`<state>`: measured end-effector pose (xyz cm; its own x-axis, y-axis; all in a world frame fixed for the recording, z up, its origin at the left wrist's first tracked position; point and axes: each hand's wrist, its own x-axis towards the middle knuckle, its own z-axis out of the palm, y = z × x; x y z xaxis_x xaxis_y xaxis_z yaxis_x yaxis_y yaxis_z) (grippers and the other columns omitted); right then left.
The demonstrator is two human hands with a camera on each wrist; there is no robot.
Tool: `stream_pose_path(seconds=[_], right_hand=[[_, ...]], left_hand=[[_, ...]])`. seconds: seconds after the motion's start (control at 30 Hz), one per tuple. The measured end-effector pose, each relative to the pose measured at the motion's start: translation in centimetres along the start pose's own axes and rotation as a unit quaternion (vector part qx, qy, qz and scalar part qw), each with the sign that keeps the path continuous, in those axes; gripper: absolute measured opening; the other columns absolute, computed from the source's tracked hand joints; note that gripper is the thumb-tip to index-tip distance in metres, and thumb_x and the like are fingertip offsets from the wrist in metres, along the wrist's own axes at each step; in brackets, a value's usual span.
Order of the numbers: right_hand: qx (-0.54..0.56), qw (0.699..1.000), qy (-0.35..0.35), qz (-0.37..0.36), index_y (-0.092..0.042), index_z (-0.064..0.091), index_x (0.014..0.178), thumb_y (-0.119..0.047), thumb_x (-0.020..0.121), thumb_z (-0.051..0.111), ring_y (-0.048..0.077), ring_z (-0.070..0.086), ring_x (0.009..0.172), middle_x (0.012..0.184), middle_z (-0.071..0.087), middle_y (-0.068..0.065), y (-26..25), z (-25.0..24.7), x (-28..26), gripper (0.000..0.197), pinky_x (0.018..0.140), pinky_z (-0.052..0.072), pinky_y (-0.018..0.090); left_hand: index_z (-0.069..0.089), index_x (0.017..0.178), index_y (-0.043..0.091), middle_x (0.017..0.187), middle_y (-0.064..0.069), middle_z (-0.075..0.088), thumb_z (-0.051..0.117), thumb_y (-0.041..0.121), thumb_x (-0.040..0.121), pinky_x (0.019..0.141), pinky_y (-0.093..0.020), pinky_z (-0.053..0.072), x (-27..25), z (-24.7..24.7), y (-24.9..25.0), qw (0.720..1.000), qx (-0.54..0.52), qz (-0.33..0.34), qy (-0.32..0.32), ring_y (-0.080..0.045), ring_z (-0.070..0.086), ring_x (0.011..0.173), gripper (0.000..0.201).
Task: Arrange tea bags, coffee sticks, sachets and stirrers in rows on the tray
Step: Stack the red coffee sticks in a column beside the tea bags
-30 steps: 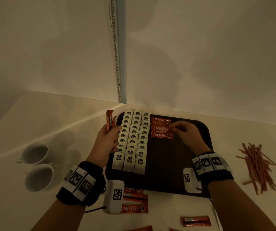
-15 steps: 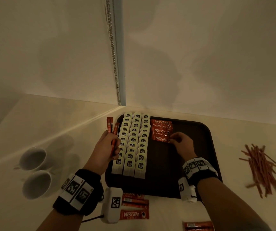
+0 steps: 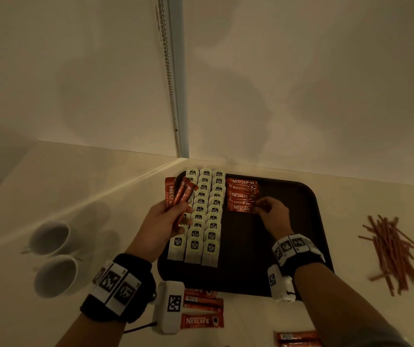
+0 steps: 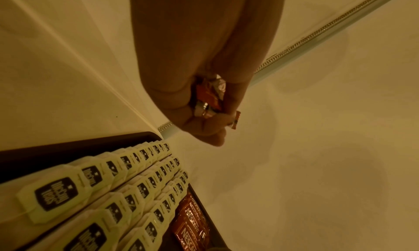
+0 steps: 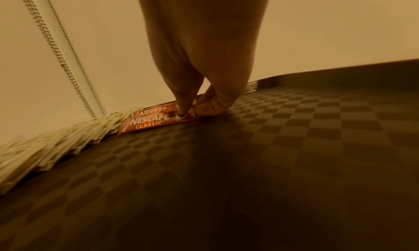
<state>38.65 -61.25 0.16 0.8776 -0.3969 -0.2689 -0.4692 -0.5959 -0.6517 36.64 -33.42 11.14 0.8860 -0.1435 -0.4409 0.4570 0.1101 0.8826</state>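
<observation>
A dark tray carries three long rows of white tea bags on its left side. Right of them, at the far end, lies a short row of red coffee sticks. My right hand pinches the right end of the nearest stick, which lies flat on the tray. Over the tea bags, my left hand grips a fanned bunch of coffee sticks. In the left wrist view my fingers curl round their ends.
A loose heap of brown stirrers lies on the counter right of the tray. Two white cups stand at the left. More coffee sticks lie before the tray's near edge, others at the bottom. The walls meet just behind the tray.
My right hand has come a little nearer along the coffee stick row and now pinches the nearest stick. The sticks in my left hand are fanned out wider.
</observation>
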Motion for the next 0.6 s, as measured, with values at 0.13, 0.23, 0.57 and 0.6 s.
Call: stream_pose_path(seconds=[0.13, 0.23, 0.57, 0.6], right_hand=[[0.01, 1.0, 0.018, -0.012, -0.017, 0.059, 0.103, -0.013, 0.084, 0.065, 0.017, 0.058, 0.104, 0.112, 0.058, 0.004, 0.1, -0.2, 0.1, 0.02, 0.094, 0.049, 0.034], [0.051, 0.996, 0.046, -0.064, -0.017, 0.058, 0.104, -0.023, 0.088, 0.062, 0.012, 0.056, 0.095, 0.107, 0.058, 0.001, -2.8, -1.1, -1.4, 0.018, 0.084, 0.05, 0.027], [0.255, 0.925, -0.204, -0.192, -0.005, 0.06, 0.1, -0.012, 0.091, 0.057, 0.012, 0.064, 0.071, 0.087, 0.064, 0.008, -13.5, -2.9, -9.3, 0.012, 0.068, 0.056, 0.022], [0.265, 0.923, -0.204, -0.191, -0.003, 0.059, 0.102, -0.008, 0.09, 0.056, 0.012, 0.064, 0.074, 0.092, 0.064, 0.009, -13.4, -3.0, -9.3, 0.013, 0.071, 0.056, 0.023]], left_hand=[[0.063, 0.109, 0.016, 0.09, -0.005, 0.074, 0.055, 0.015, 0.094, 0.057, -0.019, 0.048, 0.0, 0.3, -0.2, 0.999, 0.025, 0.024, -0.019, -0.012, 0.066, 0.069, 0.017], [0.061, 0.11, 0.017, 0.093, -0.004, 0.074, 0.057, 0.015, 0.093, 0.061, -0.021, 0.046, 0.1, 0.5, 0.1, 0.997, 0.058, 0.046, -0.038, -0.012, 0.067, 0.071, 0.018], [0.045, 0.077, 0.006, 0.068, -0.003, 0.064, 0.068, 0.01, 0.084, 0.056, -0.015, 0.046, 0.0, 1.8, 1.0, 0.984, 0.122, 0.115, -0.057, -0.005, 0.063, 0.063, 0.025], [0.041, 0.075, 0.008, 0.067, 0.002, 0.065, 0.066, 0.011, 0.086, 0.058, -0.016, 0.047, -0.2, 1.6, 1.1, 0.989, 0.088, 0.111, -0.051, -0.007, 0.065, 0.066, 0.027]])
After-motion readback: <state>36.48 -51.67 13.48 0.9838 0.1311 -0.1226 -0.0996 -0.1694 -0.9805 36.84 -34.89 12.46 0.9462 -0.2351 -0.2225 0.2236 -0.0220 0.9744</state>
